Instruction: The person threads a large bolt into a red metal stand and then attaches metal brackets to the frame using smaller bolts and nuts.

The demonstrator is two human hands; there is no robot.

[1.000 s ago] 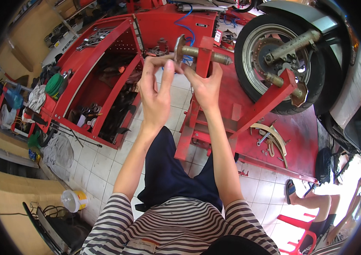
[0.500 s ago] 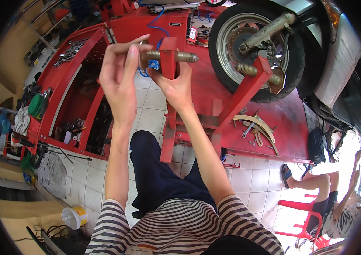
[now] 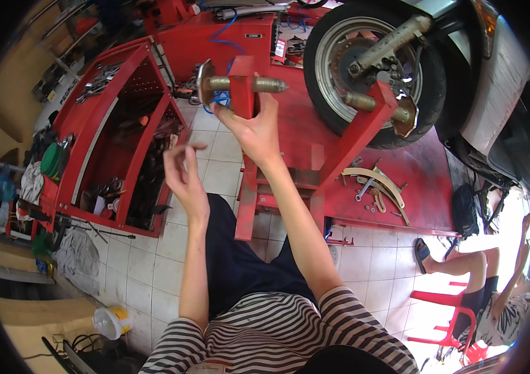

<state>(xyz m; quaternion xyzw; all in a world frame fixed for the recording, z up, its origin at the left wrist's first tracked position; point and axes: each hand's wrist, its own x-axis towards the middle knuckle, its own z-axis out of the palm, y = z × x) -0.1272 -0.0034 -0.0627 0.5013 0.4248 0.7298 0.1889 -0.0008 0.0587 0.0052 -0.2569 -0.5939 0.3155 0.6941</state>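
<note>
My right hand (image 3: 255, 132) is closed around the upright red post (image 3: 242, 78) from below, with the thumb on its left side. A threaded bolt (image 3: 270, 85) passes through the post just above that hand, its tip pointing right. At the bolt's left end sits a worn metal plate (image 3: 204, 82). My left hand (image 3: 187, 187) is in the air, lower and to the left of the post, touching nothing. Its fingers are apart, slightly curled and a little blurred, and I see nothing in them.
A second red arm (image 3: 364, 134) with a similar bolt stands before a motorcycle wheel (image 3: 333, 81). On the red platform (image 3: 427, 187) lie a curved metal bar (image 3: 382, 181) and small parts. A red tool cabinet (image 3: 100, 137) is at left. A person (image 3: 495, 305) sits at lower right.
My left hand has left the plate at the bolt's left end and moved down toward me. My right hand keeps its hold on the post.
</note>
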